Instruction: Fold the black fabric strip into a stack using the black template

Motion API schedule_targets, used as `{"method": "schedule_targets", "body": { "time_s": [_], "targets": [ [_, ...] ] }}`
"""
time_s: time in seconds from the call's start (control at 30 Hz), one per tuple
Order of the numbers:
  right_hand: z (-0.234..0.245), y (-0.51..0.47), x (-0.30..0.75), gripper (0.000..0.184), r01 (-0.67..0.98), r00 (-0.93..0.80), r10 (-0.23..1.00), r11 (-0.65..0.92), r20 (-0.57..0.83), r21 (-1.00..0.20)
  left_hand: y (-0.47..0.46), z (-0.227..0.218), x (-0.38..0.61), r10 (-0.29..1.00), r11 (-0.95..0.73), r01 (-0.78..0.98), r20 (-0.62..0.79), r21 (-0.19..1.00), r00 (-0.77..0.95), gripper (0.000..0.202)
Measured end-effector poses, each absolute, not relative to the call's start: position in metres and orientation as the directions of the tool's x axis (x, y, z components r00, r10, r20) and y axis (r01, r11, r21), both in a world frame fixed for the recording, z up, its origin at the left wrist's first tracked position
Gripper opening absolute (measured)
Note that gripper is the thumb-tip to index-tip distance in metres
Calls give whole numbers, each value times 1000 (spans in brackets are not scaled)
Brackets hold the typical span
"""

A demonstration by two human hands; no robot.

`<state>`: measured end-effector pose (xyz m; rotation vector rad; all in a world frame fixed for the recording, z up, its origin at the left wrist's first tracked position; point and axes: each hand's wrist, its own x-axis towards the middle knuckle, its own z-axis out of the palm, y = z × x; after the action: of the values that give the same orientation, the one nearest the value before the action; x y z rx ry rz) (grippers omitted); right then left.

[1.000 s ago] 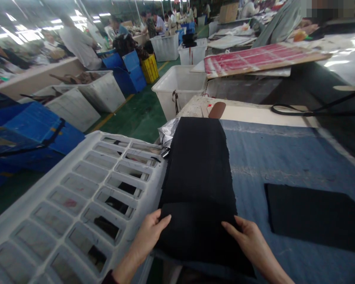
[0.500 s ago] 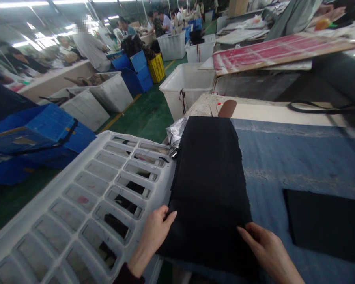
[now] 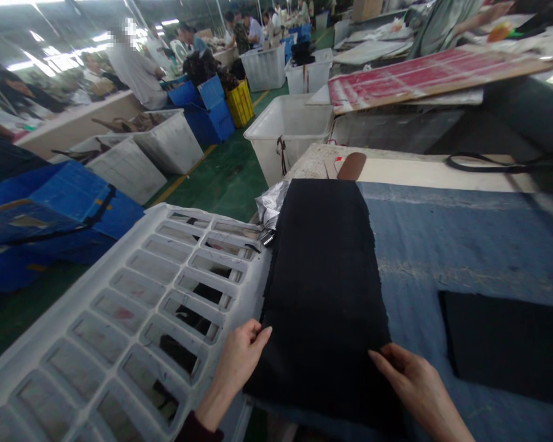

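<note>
A long black piece of fabric [image 3: 325,264] lies lengthwise over the left part of the blue-covered table [image 3: 415,239], its long edges slightly frayed. At its left edge, my left hand [image 3: 242,353] pinches the cloth between thumb and fingers. My right hand [image 3: 408,365] grips the opposite edge in the same way, at about the same height. The near end of the fabric hangs toward me, past the table's front edge. To the right of my right hand rests a folded black cloth [image 3: 507,344], untouched.
A white plastic grid crate [image 3: 179,270] stands against the table's left side. Crumpled silver wrapping [image 3: 271,205] sits at the table's left edge. Beyond are a brown paddle-shaped piece [image 3: 351,166], a black strap [image 3: 479,164], a white bin [image 3: 288,123], a red-topped board [image 3: 419,80] and blue crates [image 3: 64,209].
Both hands keep their hold on the fabric's edges, almost unmoved. The whole view has shifted slightly, with the surroundings a little further left and up.
</note>
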<state>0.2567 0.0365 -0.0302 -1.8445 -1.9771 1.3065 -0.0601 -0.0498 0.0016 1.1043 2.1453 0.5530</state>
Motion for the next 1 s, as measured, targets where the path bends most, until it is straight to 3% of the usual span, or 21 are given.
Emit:
{"method": "schedule_targets", "body": {
  "time_s": [0.3, 0.73, 1.0],
  "targets": [
    [-17, 38, 249, 30, 689, -176, 898, -180, -403, -702, -49, -5, -65, 828, 561, 565, -416, 604, -377, 44],
    [-11, 39, 247, 24, 687, -141, 907, -199, -397, -699, -49, -12, -68, 833, 552, 613, -405, 565, -378, 48],
    [-7, 39, 245, 20, 677, -124, 907, -218, -401, -703, -43, 2, -64, 825, 546, 746, -402, 381, -398, 42]
  ]
}}
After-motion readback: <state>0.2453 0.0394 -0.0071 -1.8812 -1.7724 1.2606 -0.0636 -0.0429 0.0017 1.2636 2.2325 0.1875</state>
